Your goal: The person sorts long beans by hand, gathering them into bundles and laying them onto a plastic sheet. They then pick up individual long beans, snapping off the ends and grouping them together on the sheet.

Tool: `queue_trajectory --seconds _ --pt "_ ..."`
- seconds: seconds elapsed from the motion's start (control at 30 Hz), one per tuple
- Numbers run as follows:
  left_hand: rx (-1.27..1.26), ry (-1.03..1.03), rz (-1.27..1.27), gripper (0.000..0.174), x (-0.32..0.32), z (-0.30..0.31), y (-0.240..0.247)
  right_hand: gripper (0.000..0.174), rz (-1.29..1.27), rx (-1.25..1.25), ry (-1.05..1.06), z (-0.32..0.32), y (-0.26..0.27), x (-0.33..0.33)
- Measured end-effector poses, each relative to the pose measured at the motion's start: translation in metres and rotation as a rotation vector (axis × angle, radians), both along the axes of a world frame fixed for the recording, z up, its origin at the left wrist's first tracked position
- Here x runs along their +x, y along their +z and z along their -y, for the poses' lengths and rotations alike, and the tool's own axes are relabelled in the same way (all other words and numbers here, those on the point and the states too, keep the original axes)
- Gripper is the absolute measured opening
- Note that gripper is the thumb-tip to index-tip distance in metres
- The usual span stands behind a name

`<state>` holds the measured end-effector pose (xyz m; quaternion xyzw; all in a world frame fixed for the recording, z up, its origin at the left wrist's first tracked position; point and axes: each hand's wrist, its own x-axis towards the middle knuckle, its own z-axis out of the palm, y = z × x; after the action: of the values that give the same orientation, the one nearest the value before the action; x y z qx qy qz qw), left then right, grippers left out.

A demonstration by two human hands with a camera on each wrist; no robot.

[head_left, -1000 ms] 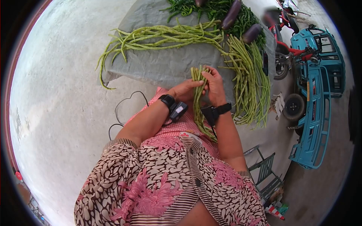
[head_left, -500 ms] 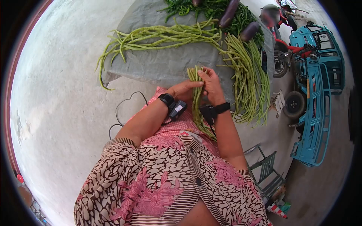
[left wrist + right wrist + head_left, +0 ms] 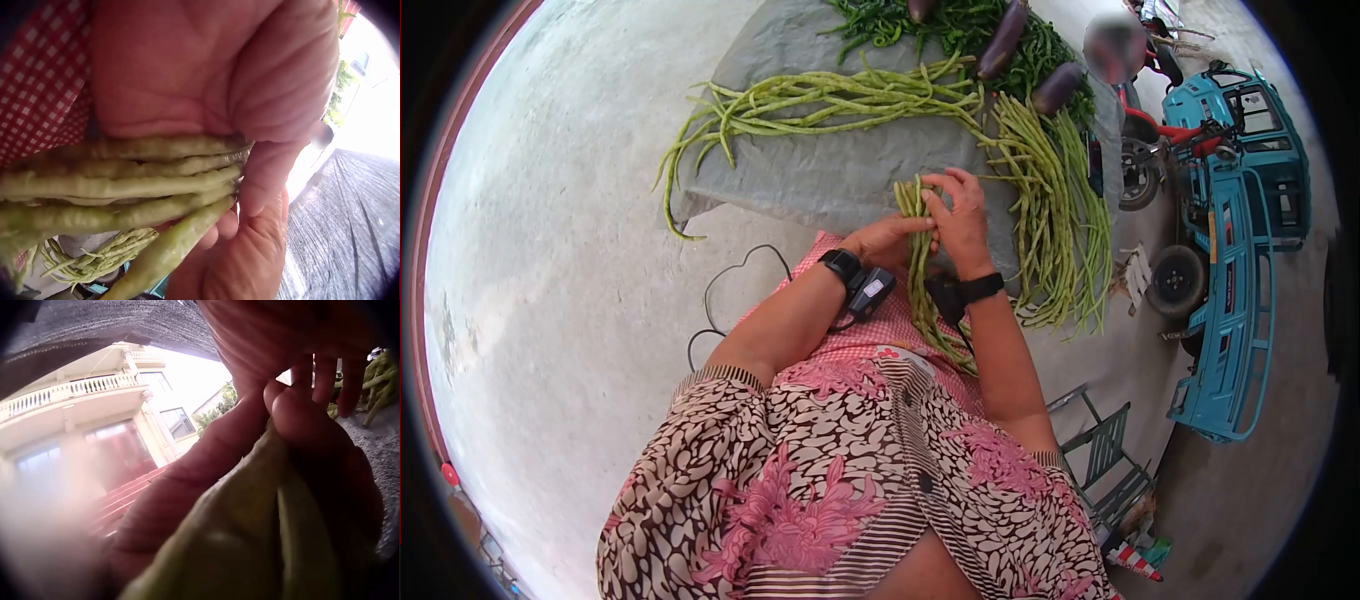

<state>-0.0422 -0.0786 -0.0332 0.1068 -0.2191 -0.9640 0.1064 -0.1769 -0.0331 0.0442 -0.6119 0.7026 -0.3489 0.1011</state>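
My left hand (image 3: 888,237) grips a bundle of long beans (image 3: 918,275) near its upper end, thumb across the stalks. The bundle hangs down over the lap, its lower ends curving to the right. At the top, my right hand (image 3: 964,222) holds the bean ends between its thumb and bent fingers. In the left wrist view the beans (image 3: 119,187) lie side by side under the palm, their tips nearly level. Close up in the right wrist view, pale green beans (image 3: 231,519) run between the fingers.
A grey sheet (image 3: 830,165) bears a long row of beans (image 3: 830,105), a second heap of beans (image 3: 1040,200), green peppers (image 3: 880,25) and eggplants (image 3: 1003,45). To the right stand a blue three-wheeled cart (image 3: 1230,290) and a green chair (image 3: 1105,450). A black cable (image 3: 710,300) lies on the floor.
The right hand's fingers have lifted and spread over the top of the bundle, and its thumb has shifted. The bundle's top has moved slightly left; the left hand keeps its hold.
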Motion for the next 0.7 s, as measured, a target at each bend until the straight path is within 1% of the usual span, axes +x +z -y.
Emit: queue_trajectory --seconds 0.03,0.13,0.23,0.33,0.43,0.53,0.6,0.67,0.7 --pt "-0.011 0.002 0.000 0.026 -0.001 0.000 0.001 0.020 -0.009 -0.002 -0.004 -0.001 0.003 0.000" --pt "-0.039 -0.014 -0.015 0.022 0.000 -0.001 0.007 0.017 0.212 0.053 0.037 0.001 0.004 -0.004" --pt "-0.044 0.003 -0.006 0.022 0.002 -0.003 0.015 0.014 0.108 0.048 0.022 0.000 0.005 -0.006" --pt "-0.079 0.031 -0.001 0.022 -0.001 -0.005 0.016 0.012 -0.005 -0.048 0.057 0.003 0.001 -0.011" --pt "-0.078 -0.036 0.031 0.028 0.001 -0.003 0.016 0.012 0.009 -0.060 0.033 0.003 -0.005 -0.010" --pt "-0.074 -0.039 0.001 0.034 -0.007 -0.001 -0.012 0.011 0.007 -0.101 -0.005 0.004 -0.014 -0.006" --pt "-0.069 -0.037 0.001 0.042 -0.010 0.002 -0.025 0.011 -0.001 -0.127 -0.053 0.005 -0.019 -0.002" --pt "-0.053 -0.054 0.003 0.049 -0.009 0.001 -0.020 0.012 0.006 -0.144 -0.097 0.004 -0.019 0.000" --pt "-0.041 -0.065 0.007 0.052 -0.007 0.001 -0.009 0.013 0.018 -0.150 -0.109 0.004 -0.019 0.001"
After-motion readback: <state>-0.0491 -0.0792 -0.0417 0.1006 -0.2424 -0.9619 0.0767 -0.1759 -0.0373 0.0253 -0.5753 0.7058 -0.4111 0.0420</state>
